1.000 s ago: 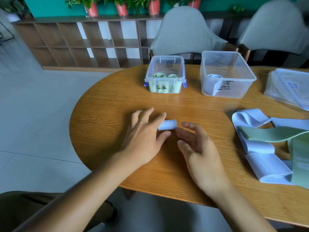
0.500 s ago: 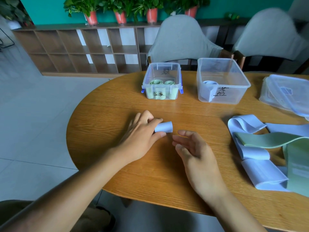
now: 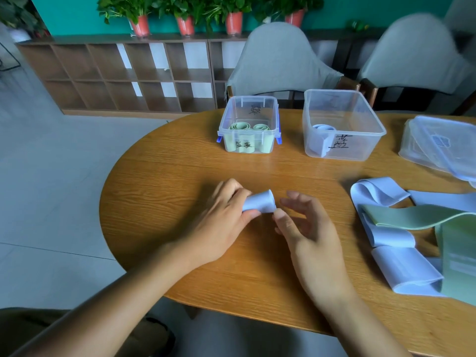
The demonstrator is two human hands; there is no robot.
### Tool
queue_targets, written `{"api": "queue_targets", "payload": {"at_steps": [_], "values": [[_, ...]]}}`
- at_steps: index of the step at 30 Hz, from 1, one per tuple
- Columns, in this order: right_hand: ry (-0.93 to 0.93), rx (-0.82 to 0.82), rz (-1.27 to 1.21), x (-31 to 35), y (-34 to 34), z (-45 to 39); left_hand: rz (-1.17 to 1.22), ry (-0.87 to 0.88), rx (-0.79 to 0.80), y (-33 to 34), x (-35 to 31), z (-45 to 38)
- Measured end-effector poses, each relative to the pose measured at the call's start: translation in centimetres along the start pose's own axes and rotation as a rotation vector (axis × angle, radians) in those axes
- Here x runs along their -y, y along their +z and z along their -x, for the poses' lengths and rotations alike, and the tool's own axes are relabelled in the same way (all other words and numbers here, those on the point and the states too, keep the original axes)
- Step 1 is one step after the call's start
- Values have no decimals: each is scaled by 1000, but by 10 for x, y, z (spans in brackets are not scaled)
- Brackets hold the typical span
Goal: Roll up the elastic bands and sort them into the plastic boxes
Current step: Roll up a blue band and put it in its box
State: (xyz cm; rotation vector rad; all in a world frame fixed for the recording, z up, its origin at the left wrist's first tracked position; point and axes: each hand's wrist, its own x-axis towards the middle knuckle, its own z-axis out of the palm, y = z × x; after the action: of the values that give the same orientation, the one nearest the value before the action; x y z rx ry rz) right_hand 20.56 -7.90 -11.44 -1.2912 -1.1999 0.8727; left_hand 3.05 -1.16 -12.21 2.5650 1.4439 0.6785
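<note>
Gripping the rolled pale-blue band in the left hand at frame centre, just above the table, likely keeping it from unrolling (right hand loose, thumb at its end), blue-band box waiting upper right.

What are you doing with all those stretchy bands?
A person is rolling elastic bands and sorting them by colour. The left hand grips a rolled pale blue band, with the right hand open beside it. The small box holds green rolls, and the bigger box holds one blue roll. More unrolled bands wait on the table.
</note>
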Motion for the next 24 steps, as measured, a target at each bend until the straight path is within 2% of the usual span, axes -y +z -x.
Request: {"api": "queue_targets", "payload": {"at_steps": [6, 12, 17, 24], "values": [[-233, 63, 265, 0, -7, -5, 30, 56, 62, -7, -8, 9], [-403, 83, 411, -1, -11, -7, 220, 26, 34, -12, -16, 13], [-339, 5, 349, -1, -11, -8, 415, -34, -72, -13, -30, 6], [-180, -122, 155, 2, -23, -13, 564, -42, -20, -14, -49, -21]]}}
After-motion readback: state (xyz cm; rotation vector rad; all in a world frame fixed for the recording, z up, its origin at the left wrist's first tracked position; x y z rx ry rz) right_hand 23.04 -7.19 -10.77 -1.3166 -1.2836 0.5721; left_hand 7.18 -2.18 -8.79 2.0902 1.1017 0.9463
